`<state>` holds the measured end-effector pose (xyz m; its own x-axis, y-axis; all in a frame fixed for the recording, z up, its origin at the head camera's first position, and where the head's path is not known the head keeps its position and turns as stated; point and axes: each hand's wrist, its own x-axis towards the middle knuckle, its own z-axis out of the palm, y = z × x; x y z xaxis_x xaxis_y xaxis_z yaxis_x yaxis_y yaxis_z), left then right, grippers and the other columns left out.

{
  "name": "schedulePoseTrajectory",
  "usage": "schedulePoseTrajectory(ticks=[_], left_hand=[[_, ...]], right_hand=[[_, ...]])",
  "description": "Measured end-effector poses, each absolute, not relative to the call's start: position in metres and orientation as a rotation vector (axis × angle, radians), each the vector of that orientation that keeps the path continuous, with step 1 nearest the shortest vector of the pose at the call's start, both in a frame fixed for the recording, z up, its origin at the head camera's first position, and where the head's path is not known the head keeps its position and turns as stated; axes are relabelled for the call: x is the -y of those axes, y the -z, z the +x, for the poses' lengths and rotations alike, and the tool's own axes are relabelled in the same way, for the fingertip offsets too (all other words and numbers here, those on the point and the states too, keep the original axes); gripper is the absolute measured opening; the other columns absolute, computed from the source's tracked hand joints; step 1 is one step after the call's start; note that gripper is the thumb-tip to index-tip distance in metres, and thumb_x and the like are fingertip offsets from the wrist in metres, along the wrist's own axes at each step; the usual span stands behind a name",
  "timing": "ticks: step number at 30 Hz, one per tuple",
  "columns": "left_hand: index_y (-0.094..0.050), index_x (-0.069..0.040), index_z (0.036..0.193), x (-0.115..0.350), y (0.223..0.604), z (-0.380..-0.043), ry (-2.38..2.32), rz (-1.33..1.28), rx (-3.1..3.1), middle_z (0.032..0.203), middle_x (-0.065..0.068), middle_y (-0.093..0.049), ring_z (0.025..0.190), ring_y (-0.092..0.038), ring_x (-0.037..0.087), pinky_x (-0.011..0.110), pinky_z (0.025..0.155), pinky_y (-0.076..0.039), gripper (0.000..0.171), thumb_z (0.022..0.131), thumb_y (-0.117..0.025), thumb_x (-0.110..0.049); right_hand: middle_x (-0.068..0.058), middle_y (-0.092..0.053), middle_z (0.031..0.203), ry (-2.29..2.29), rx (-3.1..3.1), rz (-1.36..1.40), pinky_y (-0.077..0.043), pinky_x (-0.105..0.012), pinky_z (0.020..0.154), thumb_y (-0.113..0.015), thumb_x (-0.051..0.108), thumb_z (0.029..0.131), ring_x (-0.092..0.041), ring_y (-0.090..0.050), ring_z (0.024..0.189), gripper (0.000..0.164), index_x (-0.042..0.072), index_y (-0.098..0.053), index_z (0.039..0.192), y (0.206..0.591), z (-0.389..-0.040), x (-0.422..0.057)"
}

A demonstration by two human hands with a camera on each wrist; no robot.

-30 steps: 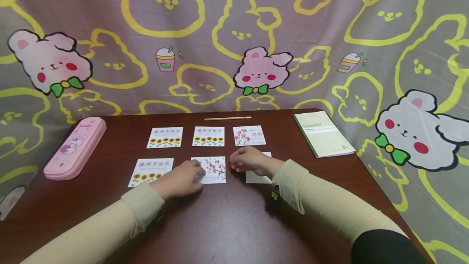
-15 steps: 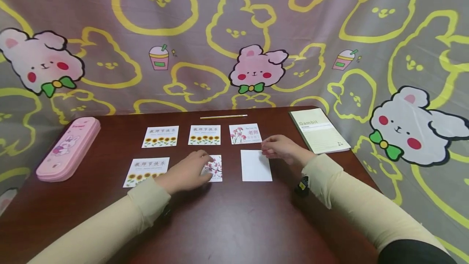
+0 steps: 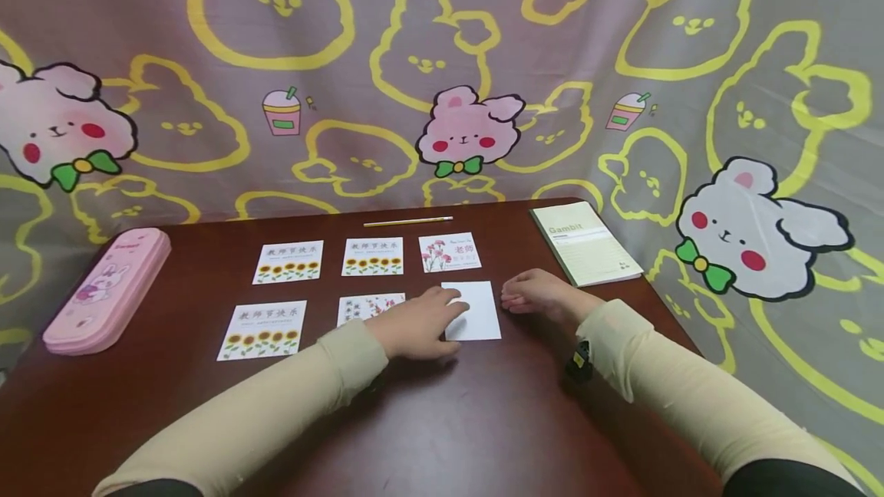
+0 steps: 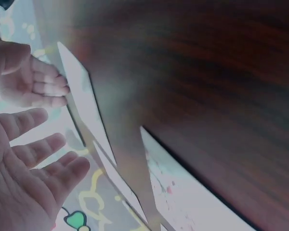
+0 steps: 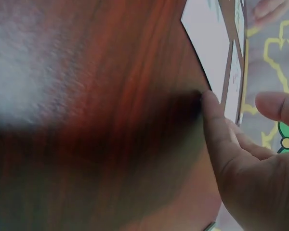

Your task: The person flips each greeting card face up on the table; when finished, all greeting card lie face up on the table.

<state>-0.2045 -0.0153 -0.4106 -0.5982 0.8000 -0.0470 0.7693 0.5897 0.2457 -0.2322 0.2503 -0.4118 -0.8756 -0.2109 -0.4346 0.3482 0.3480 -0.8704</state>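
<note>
A blank white card [image 3: 479, 313] lies flat at the right end of the near row. Over its left edge, my left hand [image 3: 423, 324] spreads its fingers, holding nothing. My right hand [image 3: 542, 296] rests beside the card's right edge, its relaxed fingertips [image 5: 209, 98] right at the edge in the right wrist view. Under the left wrist, a card with red blossoms [image 3: 373, 304] is partly hidden. Left of it lies a sunflower card [image 3: 262, 330]. Behind them stands a row of two more sunflower cards [image 3: 288, 261] and a card with pink flowers [image 3: 449, 252].
A pencil [image 3: 407, 222] lies near the back of the dark wooden table [image 3: 483, 428]. At the back right is a notebook [image 3: 587, 244]; a pink pencil case [image 3: 107, 290] sits on the left. A patterned curtain [image 3: 345, 98] hangs behind the table.
My left hand has moved right from the blossom card to the blank card. My right hand went from the blank card's left side to its right side. The head view has shifted slightly.
</note>
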Motion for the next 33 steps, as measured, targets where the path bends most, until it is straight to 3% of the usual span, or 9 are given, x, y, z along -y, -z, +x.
schedulePoseTrajectory(ticks=[7, 17, 23, 25, 28, 31, 33], left_hand=[[-0.049, -0.001, 0.150, 0.005, 0.419, -0.203, -0.085, 1.289, -2.620, 0.157, 0.020, -0.041, 0.147, -0.038, 0.032, 0.040, 0.117, -0.036, 0.073, 0.094, -0.070, -0.042], [-0.050, 0.003, 0.148, 0.003, 0.423, -0.200, -0.065, 1.288, -2.619, 0.155, 0.024, -0.042, 0.146, -0.039, 0.034, 0.041, 0.118, -0.035, 0.072, 0.093, -0.069, -0.039], [-0.056, 0.001, 0.142, 0.005, 0.423, -0.200, -0.065, 1.296, -2.629, 0.151, 0.023, -0.047, 0.143, -0.043, 0.033, 0.041, 0.116, -0.038, 0.064, 0.093, -0.070, -0.037], [-0.061, 0.000, 0.134, 0.004, 0.423, -0.199, -0.052, 1.315, -2.642, 0.145, 0.021, -0.053, 0.137, -0.050, 0.032, 0.041, 0.112, -0.043, 0.055, 0.093, -0.071, -0.035], [-0.067, -0.005, 0.112, 0.002, 0.423, -0.199, -0.055, 1.353, -2.669, 0.120, 0.013, -0.064, 0.112, -0.063, 0.025, 0.038, 0.096, -0.053, 0.035, 0.092, -0.073, -0.033], [-0.065, -0.009, 0.095, 0.001, 0.425, -0.200, -0.131, 1.361, -2.717, 0.094, 0.004, -0.063, 0.084, -0.064, 0.019, 0.037, 0.078, -0.055, 0.025, 0.090, -0.077, -0.031], [-0.062, -0.011, 0.089, 0.002, 0.426, -0.201, -0.205, 1.346, -2.753, 0.084, 0.000, -0.060, 0.075, -0.062, 0.018, 0.037, 0.071, -0.055, 0.024, 0.090, -0.079, -0.028]], right_hand=[[-0.024, -0.070, 0.113, 1.623, -2.100, 0.180, -0.057, -0.039, 0.093, -0.051, 0.004, 0.105, -0.020, -0.072, 0.094, 0.037, -0.022, -0.051, 0.130, 0.407, -0.225, -0.240], [-0.013, -0.069, 0.098, 1.670, -2.094, 0.239, -0.060, -0.030, 0.083, -0.051, 0.002, 0.103, -0.012, -0.068, 0.084, 0.035, -0.022, -0.052, 0.129, 0.411, -0.222, -0.230], [-0.008, -0.066, 0.088, 1.758, -2.104, 0.265, -0.060, -0.028, 0.077, -0.056, -0.002, 0.100, -0.011, -0.065, 0.077, 0.023, -0.018, -0.058, 0.117, 0.427, -0.224, -0.225], [-0.007, -0.064, 0.086, 1.754, -2.113, 0.263, -0.060, -0.027, 0.075, -0.058, -0.002, 0.100, -0.011, -0.064, 0.075, 0.020, -0.016, -0.059, 0.113, 0.430, -0.224, -0.223], [-0.006, -0.063, 0.084, 1.745, -2.119, 0.273, -0.060, -0.025, 0.071, -0.058, -0.001, 0.099, -0.011, -0.062, 0.073, 0.017, -0.013, -0.060, 0.110, 0.433, -0.224, -0.222], [-0.006, -0.064, 0.084, 1.752, -2.099, 0.260, -0.059, -0.025, 0.071, -0.057, -0.001, 0.099, -0.011, -0.063, 0.074, 0.017, -0.013, -0.059, 0.110, 0.433, -0.226, -0.221], [-0.005, -0.065, 0.084, 1.776, -2.071, 0.256, -0.059, -0.025, 0.071, -0.057, -0.001, 0.099, -0.010, -0.064, 0.075, 0.017, -0.013, -0.058, 0.111, 0.430, -0.229, -0.220]])
